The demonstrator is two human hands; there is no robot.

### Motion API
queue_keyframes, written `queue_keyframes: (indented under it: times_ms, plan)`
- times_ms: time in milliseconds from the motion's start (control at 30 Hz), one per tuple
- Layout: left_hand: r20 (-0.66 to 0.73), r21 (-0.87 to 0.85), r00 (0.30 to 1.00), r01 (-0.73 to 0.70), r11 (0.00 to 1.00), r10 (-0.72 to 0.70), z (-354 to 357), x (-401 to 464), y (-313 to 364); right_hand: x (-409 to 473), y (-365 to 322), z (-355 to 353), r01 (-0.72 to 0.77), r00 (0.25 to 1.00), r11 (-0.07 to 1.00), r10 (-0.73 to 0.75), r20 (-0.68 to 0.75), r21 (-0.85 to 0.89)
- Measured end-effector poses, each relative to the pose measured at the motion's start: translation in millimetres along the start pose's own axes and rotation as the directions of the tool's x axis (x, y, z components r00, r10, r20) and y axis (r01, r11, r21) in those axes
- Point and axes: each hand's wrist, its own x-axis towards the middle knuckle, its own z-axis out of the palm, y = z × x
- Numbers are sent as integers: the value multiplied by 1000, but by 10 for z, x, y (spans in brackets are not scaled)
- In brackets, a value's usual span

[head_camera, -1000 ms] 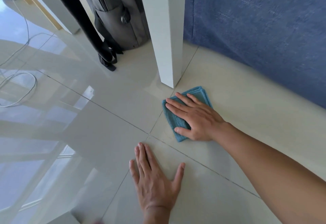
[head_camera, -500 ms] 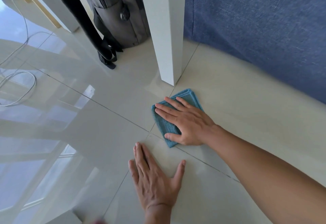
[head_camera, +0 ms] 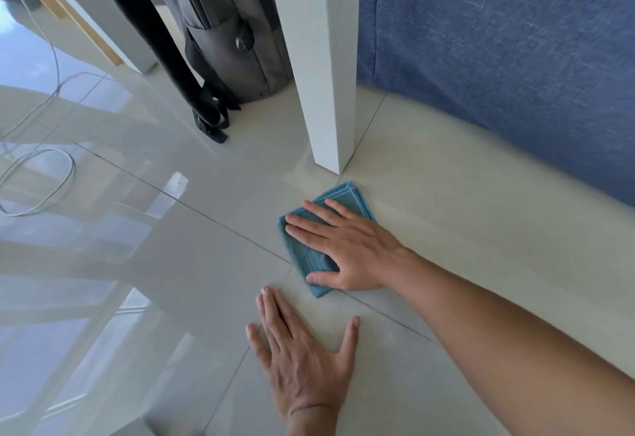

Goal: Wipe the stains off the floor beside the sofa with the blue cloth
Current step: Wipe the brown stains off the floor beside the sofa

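Right hand (head_camera: 347, 246) is flat on the blue cloth (head_camera: 309, 257), palm down, fingers spread and straight, pressing it to the floor (head_camera: 446, 212). Not gripping, just laid on top. Cloth is folded into a small square pad, layered edges showing at its far corner. It sits just in front of the foot of the white leg (head_camera: 323, 75), apart from it, and overlaps the spot where the tile joints cross. Thumb lies along the cloth's near edge.

Left hand (head_camera: 302, 363) is also open, palm flat on bare tile, fingers together, thumb out to the side. It holds nothing. It sits just nearer than the cloth, close to it but not touching.

Sofa (head_camera: 498, 57) is the blue fabric block on the right, its base meeting the floor well beyond the cloth. White leg stands upright just beside the sofa's corner.

Behind the leg: a grey backpack (head_camera: 226, 30) standing on the floor, closed as far as I can see, contents not visible. A black strap (head_camera: 206, 116) hangs beside it, end resting on the tile. White cable (head_camera: 41, 181) looped on the floor far left.

Floor is glossy, strong window reflections on the left. Can't make out any stains on the tile from this view.
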Motion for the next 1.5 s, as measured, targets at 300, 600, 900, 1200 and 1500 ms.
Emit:
queue_keyframes:
  times_ms: [300,600,900,1200,1500]
  plan:
    - [21,36,1000,5,999,-5,-34,15,-25,119,-125,-6,-260,962,965,261,-79,20]
    - [-15,12,1000,1,1000,-1,23,7,-8,-133,35,20,-249,964,968,252,-84,44]
    - [-5,-37,1000,3,999,-3,38,-24,-30,-1496,336,89,-725,664,683,728,-171,90]
    - [13,-50,1000,1,999,0,-20,-47,6,-1936,-491,438,-901,370,397,913,-171,175]
    - [18,-59,1000,2,998,-1,-55,-84,4,-1502,-243,251,-862,452,475,878,-157,175]
